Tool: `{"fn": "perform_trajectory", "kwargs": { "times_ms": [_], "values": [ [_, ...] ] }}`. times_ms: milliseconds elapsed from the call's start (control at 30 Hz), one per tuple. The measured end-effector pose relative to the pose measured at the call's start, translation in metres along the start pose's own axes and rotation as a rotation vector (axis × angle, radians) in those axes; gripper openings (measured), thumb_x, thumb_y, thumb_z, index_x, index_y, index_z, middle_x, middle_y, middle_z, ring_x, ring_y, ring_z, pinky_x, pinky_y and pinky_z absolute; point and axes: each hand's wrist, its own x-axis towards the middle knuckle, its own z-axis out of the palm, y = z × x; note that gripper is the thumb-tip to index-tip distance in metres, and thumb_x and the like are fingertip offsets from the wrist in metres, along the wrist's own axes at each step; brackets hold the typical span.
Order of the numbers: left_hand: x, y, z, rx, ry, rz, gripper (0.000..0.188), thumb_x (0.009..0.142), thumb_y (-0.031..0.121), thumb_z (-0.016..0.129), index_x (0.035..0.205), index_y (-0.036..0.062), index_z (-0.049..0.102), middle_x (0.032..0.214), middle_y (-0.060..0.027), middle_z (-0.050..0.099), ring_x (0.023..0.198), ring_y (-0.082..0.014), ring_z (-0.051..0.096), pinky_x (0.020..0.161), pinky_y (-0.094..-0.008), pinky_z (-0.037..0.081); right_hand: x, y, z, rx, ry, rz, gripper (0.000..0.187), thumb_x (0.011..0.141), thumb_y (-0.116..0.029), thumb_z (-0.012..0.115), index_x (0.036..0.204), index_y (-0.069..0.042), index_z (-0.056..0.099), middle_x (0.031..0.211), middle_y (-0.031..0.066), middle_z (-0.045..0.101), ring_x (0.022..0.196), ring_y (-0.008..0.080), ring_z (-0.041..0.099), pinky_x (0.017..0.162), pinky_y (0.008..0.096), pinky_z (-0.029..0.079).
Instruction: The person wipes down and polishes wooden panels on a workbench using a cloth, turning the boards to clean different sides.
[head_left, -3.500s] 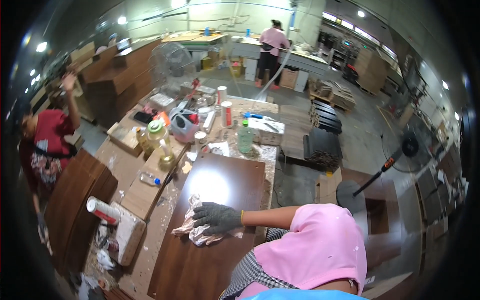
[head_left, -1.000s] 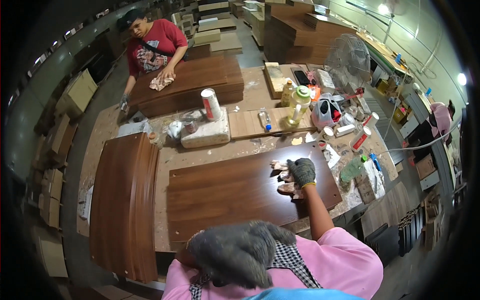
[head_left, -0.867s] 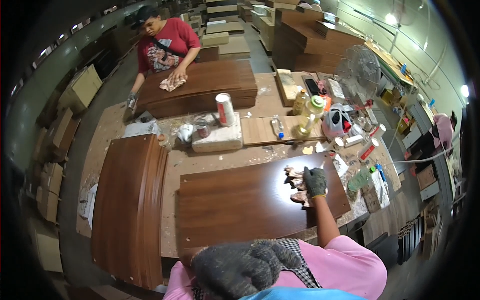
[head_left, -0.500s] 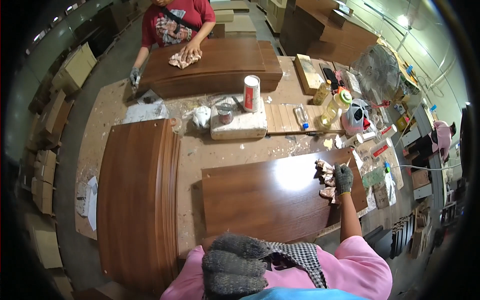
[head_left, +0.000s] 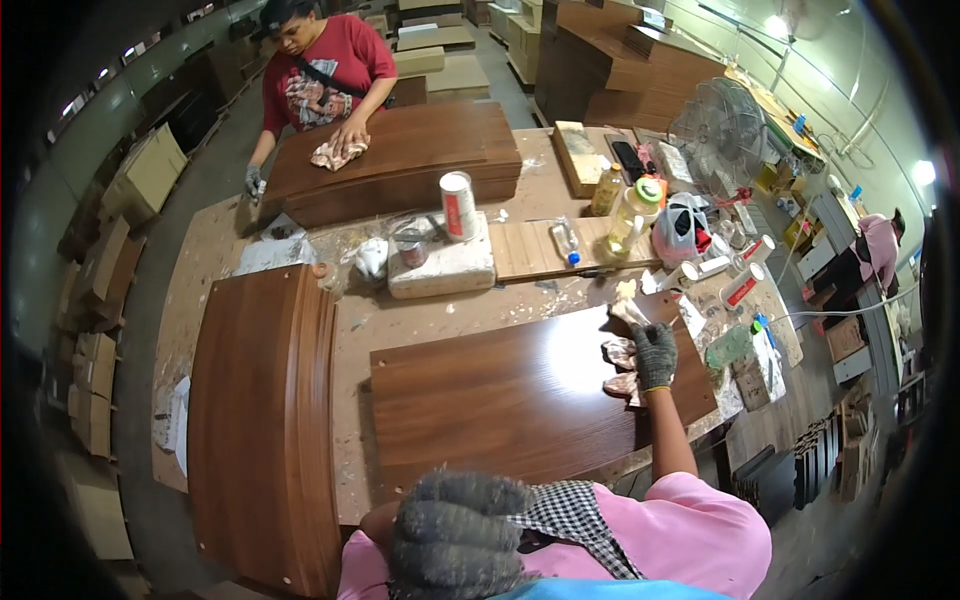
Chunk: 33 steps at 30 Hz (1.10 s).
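My right hand point(head_left: 656, 355), in a grey knit glove, presses a crumpled pinkish-white rag point(head_left: 621, 384) onto the right end of a glossy brown wood panel point(head_left: 500, 400). Close to the camera at the bottom is my left hand point(head_left: 460, 530), also in a dark grey glove. Its fingers are pressed together and bent; whatever they may hold is hidden. Behind it a black-and-white checked cloth point(head_left: 575, 520) lies across my pink top. To the left stands a stack of curved brown panels point(head_left: 250, 420).
Across the worktable point(head_left: 400, 325), a person in a red shirt point(head_left: 330, 75) wipes another panel stack point(head_left: 420, 140) with a rag. Between us stand a white can point(head_left: 458, 207) on a pale block point(head_left: 440, 270), bottles point(head_left: 632, 222) and a plastic bag point(head_left: 680, 230). A fan point(head_left: 718, 130) is at the far right.
My view has shifted, so the table things appear further left. My right hand and rag have moved slightly toward the panel's far edge. The other person's head has come into view.
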Motion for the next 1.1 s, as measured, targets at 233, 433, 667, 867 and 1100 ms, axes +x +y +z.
{"fn": "perform_trajectory", "kwargs": {
  "times_ms": [233,433,667,867,1100],
  "values": [
    [-0.01,-0.041,0.058,-0.117,0.159,0.117,0.068,0.096,0.047,0.063,0.146,0.0038,0.048,0.109,-0.0185,0.071,0.092,-0.0328,0.068,0.104,-0.0507,0.049,0.016,-0.033,-0.005,-0.151,-0.249,-0.085,0.043,0.084,-0.044,0.076,0.098,-0.004,0.073,0.099,0.0143,0.067,0.096,0.0323,0.064,0.089,0.0409,0.05],
    [0.049,-0.057,0.036,0.244,0.204,0.517,0.095,0.086,0.061,0.069,0.157,0.0082,0.033,0.135,-0.0218,0.058,0.12,-0.0365,0.059,0.111,-0.0493,0.045,0.047,-0.1,-0.067,-0.668,-0.611,-0.461,0.073,0.081,-0.07,0.068,0.126,-0.013,0.068,0.128,0.0126,0.064,0.12,0.0315,0.057,0.105,0.0444,0.041],
    [-0.004,0.044,-0.079,1.003,0.497,0.489,0.123,0.072,0.061,0.083,0.164,0.015,0.015,0.168,-0.0183,0.02,0.151,-0.0322,0.03,0.117,-0.0431,0.038,0.127,-0.192,-0.174,0.446,-0.882,-0.86,0.108,0.076,-0.048,0.084,0.16,-0.008,0.028,0.164,0.0137,0.034,0.148,0.0295,0.036,0.123,0.0423,0.027],
    [0.055,0.046,-0.082,1.296,-0.093,0.199,0.122,0.075,0.057,0.083,0.164,0.0147,0.012,0.167,-0.0185,0.021,0.15,-0.0326,0.031,0.117,-0.0412,0.038,0.179,-0.244,-0.163,0.537,-0.784,-0.652,0.102,0.08,-0.045,0.082,0.16,-0.008,0.03,0.162,0.0153,0.035,0.145,0.0298,0.039,0.121,0.0406,0.029],
    [0.266,-0.165,-0.218,1.222,-0.307,-0.117,0.118,0.078,0.062,0.078,0.163,0.0111,0.014,0.163,-0.0199,0.03,0.148,-0.0332,0.035,0.118,-0.0382,0.036,0.108,-0.237,0.153,0.158,-1.598,-0.308,0.091,0.086,-0.04,0.079,0.158,-0.008,0.034,0.155,0.0145,0.045,0.137,0.0269,0.047,0.116,0.0363,0.037]
  ]
}}
